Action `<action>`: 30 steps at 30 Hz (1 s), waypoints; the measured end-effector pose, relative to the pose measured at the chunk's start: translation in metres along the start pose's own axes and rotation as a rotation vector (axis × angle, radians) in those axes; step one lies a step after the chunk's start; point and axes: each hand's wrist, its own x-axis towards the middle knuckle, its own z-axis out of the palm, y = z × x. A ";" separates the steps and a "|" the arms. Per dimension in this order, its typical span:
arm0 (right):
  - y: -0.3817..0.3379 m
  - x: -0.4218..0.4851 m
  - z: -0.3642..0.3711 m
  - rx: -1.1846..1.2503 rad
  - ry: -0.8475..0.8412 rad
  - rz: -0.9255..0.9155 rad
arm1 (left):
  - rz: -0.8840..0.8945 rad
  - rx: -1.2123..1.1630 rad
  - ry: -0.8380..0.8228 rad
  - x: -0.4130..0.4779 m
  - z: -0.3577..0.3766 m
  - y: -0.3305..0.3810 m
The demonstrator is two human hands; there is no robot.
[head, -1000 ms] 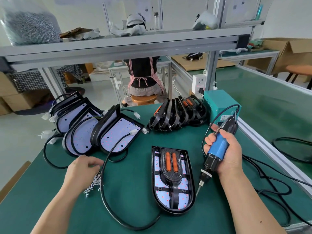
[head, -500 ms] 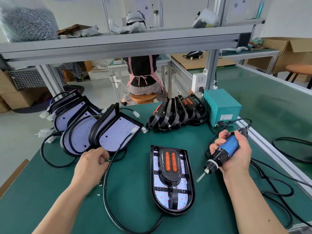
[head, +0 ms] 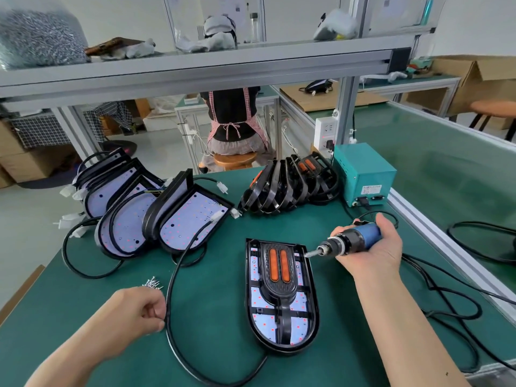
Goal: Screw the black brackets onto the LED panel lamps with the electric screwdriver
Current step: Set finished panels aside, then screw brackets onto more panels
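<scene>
In the head view, an LED panel lamp (head: 282,325) lies near the table's (head: 212,317) near edge, with a black bracket (head: 279,286) seated on it. The electric screwdriver (head: 351,243) is gripped in the right hand (head: 374,252), its bit at the lamp's far right corner. The left hand's (head: 134,317) fingers are curled by the screws (head: 153,283); whether anything is pinched cannot be told. Bare lamps (head: 190,222) and stacked brackets (head: 290,185) at the far edge suggest most of the work remains.

Bright, even daylight fills the room, and shadows on the green desk (head: 217,317) are soft and faint. The wide lens bows the shelf (head: 195,65) and stretches the edges. Overall sharpness is slightly soft.
</scene>
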 end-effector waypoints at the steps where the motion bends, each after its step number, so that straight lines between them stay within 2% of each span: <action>1: 0.002 -0.003 0.003 0.000 0.017 0.001 | -0.002 0.014 -0.004 0.002 -0.001 0.000; 4: 0.008 -0.012 0.012 0.009 0.025 0.002 | -0.008 0.044 -0.017 0.002 -0.006 0.005; 7: 0.022 -0.020 0.015 -0.050 0.020 -0.018 | 0.027 -0.108 0.140 0.004 -0.012 0.028; 9: 0.031 -0.024 0.015 -0.110 0.028 -0.061 | 0.052 -0.315 0.218 0.008 -0.012 0.053; 11: 0.038 -0.028 0.016 -0.142 0.018 -0.117 | 0.067 -0.638 0.214 0.012 -0.004 0.082; 14: 0.047 -0.038 0.021 -0.165 -0.076 -0.201 | 0.056 -1.036 0.116 0.012 0.020 0.121; 18: 0.046 -0.052 0.031 -0.182 -0.212 -0.342 | 0.014 -1.355 0.010 0.013 0.041 0.145; 23: 0.034 -0.062 0.042 -0.160 -0.275 -0.447 | 0.004 -1.514 -0.029 0.014 0.045 0.150; 30: 0.035 -0.064 0.043 -0.190 -0.280 -0.453 | 0.011 -1.563 -0.027 0.015 0.047 0.154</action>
